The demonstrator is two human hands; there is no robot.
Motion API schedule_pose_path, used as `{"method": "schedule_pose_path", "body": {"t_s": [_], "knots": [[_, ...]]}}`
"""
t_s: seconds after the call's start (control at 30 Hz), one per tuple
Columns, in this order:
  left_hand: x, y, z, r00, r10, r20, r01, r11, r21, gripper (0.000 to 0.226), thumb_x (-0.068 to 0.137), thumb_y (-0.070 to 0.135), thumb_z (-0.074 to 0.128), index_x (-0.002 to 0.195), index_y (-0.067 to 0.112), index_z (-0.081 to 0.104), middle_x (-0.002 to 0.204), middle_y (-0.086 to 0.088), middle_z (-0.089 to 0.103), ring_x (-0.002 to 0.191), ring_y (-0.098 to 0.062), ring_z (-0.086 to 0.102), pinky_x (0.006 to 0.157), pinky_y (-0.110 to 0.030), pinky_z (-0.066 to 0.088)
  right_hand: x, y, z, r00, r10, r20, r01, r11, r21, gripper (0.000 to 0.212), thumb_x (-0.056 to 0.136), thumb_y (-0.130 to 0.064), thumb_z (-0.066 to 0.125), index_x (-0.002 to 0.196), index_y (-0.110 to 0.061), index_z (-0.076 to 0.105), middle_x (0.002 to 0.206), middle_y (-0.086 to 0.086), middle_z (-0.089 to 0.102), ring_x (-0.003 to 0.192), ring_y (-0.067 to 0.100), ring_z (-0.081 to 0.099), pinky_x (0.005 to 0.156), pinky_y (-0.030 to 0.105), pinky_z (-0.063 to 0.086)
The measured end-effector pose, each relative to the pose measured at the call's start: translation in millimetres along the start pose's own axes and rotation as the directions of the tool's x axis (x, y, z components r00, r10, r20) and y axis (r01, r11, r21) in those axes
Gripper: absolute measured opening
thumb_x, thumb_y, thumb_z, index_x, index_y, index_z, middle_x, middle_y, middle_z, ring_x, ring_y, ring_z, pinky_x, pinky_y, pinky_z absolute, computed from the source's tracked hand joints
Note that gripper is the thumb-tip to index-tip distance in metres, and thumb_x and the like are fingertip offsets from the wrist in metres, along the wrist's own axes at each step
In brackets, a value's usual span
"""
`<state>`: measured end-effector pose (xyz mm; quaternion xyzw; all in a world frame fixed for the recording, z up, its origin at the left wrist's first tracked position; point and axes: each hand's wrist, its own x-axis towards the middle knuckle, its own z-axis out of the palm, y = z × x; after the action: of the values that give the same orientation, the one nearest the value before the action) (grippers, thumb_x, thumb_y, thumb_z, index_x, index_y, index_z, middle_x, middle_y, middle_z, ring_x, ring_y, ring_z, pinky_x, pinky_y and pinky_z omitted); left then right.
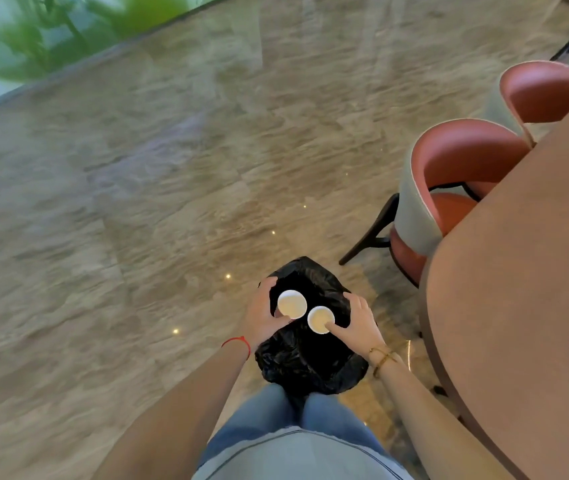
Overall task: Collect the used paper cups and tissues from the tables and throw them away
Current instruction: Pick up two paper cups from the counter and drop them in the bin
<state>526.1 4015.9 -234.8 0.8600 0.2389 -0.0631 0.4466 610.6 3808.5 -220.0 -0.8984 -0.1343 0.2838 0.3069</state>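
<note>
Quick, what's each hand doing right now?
Left hand: closed on a white paper cup.
Right hand: closed on another white paper cup.

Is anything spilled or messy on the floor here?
No, nothing stands out. The left hand and right hand each hold an upright white paper cup over the open black bin bag. The floor shows only light reflections.

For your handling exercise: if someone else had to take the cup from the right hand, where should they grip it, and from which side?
Grip the right cup by its far rim and wall, coming from above on the side away from the right hand. It is upright with its mouth open, and the thumb already hooks over the near rim, so the far side is probably the freest.
</note>
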Motion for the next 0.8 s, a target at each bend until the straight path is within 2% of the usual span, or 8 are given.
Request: {"method": "schedule_pose_path", "body": {"t_s": [0.1, 0.23, 0.3, 0.37, 0.43, 0.67, 0.73, 0.8], "knots": [[-3, -4, -5, 0.999, -0.003, 0.045, 0.002, 1.000, 0.017, 0.084, 0.081, 0.024, 0.074, 0.149, 0.023, 0.024, 0.154, 0.003, 0.030, 0.140, -0.015, 0.030, 0.104, -0.020, 0.025, -3, -1, -8, 0.998, -0.056, -0.018, 0.056, 0.998, -0.039, 0.068, 0.084, -0.040, 0.066, 0.141, -0.017, 0.036, 0.144, 0.002, 0.037, 0.135, 0.019, 0.032, 0.110, 0.037, 0.033], [-23, 6, -22, 0.996, 0.087, 0.011, -0.087, 0.982, 0.167, 0.060, 0.092, 0.027, 0.060, 0.146, 0.026, 0.032, 0.149, 0.006, 0.038, 0.131, -0.015, 0.043, 0.095, -0.018, 0.034, -17, -12, -24, 0.980, -0.178, -0.091, 0.168, 0.980, -0.108, 0.052, 0.089, -0.036, 0.059, 0.137, -0.020, 0.043, 0.138, -0.002, 0.046, 0.132, 0.015, 0.036, 0.110, 0.035, 0.034], [-37, 16, -33, 0.984, 0.174, -0.038, -0.159, 0.956, 0.245, 0.048, 0.095, 0.026, 0.056, 0.141, 0.023, 0.041, 0.143, 0.005, 0.047, 0.119, -0.015, 0.054, 0.089, -0.018, 0.039, -27, -17, -33, 0.959, -0.246, -0.138, 0.223, 0.961, -0.164, 0.049, 0.091, -0.034, 0.057, 0.136, -0.019, 0.044, 0.136, -0.002, 0.049, 0.130, 0.015, 0.039, 0.109, 0.032, 0.033], [-53, 28, -43, 0.975, 0.213, -0.066, -0.186, 0.940, 0.287, 0.042, 0.096, 0.026, 0.055, 0.137, 0.020, 0.048, 0.140, 0.004, 0.050, 0.092, -0.011, 0.064, 0.081, -0.018, 0.044, -40, -18, -42, 0.940, -0.294, -0.173, 0.258, 0.945, -0.204, 0.048, 0.092, -0.033, 0.056, 0.136, -0.018, 0.045, 0.135, -0.002, 0.049, 0.129, 0.015, 0.039, 0.109, 0.032, 0.033], [-68, 38, -52, 0.972, 0.219, -0.090, -0.181, 0.930, 0.319, 0.040, 0.096, 0.027, 0.055, 0.135, 0.020, 0.050, 0.138, 0.005, 0.052, 0.069, -0.009, 0.062, 0.072, -0.022, 0.048, -53, -17, -51, 0.926, -0.322, -0.197, 0.276, 0.933, -0.229, 0.048, 0.092, -0.033, 0.056, 0.136, -0.019, 0.045, 0.134, -0.002, 0.050, 0.128, 0.014, 0.040, 0.108, 0.035, 0.035], [-116, 57, -63, 0.958, 0.250, -0.141, -0.193, 0.924, 0.330, 0.039, 0.095, 0.030, 0.055, 0.134, 0.024, 0.051, 0.138, 0.009, 0.052, 0.115, -0.015, 0.057, 0.094, -0.032, 0.048, -97, -8, -79, 0.902, -0.341, -0.266, 0.279, 0.929, -0.245, 0.048, 0.091, -0.032, 0.058, 0.135, -0.021, 0.045, 0.132, -0.002, 0.050, 0.128, 0.015, 0.039, 0.107, 0.030, 0.030], [-125, 61, -62, 0.951, 0.272, -0.150, -0.210, 0.918, 0.337, 0.039, 0.095, 0.030, 0.055, 0.133, 0.025, 0.051, 0.135, 0.009, 0.054, 0.117, -0.014, 0.056, 0.094, -0.032, 0.048, -111, -6, -84, 0.894, -0.344, -0.287, 0.279, 0.929, -0.243, 0.049, 0.091, -0.032, 0.058, 0.136, -0.020, 0.045, 0.133, -0.002, 0.050, 0.128, 0.014, 0.039, 0.107, 0.027, 0.027], [-133, 65, -60, 0.945, 0.292, -0.145, -0.228, 0.909, 0.348, 0.039, 0.095, 0.032, 0.055, 0.133, 0.025, 0.051, 0.132, 0.009, 0.055, 0.097, -0.011, 0.063, 0.084, -0.029, 0.051, -127, -4, -89, 0.891, -0.332, -0.311, 0.263, 0.934, -0.244, 0.049, 0.091, -0.033, 0.057, 0.137, -0.021, 0.044, 0.134, -0.003, 0.050, 0.128, 0.013, 0.039, 0.106, 0.026, 0.026]]}}
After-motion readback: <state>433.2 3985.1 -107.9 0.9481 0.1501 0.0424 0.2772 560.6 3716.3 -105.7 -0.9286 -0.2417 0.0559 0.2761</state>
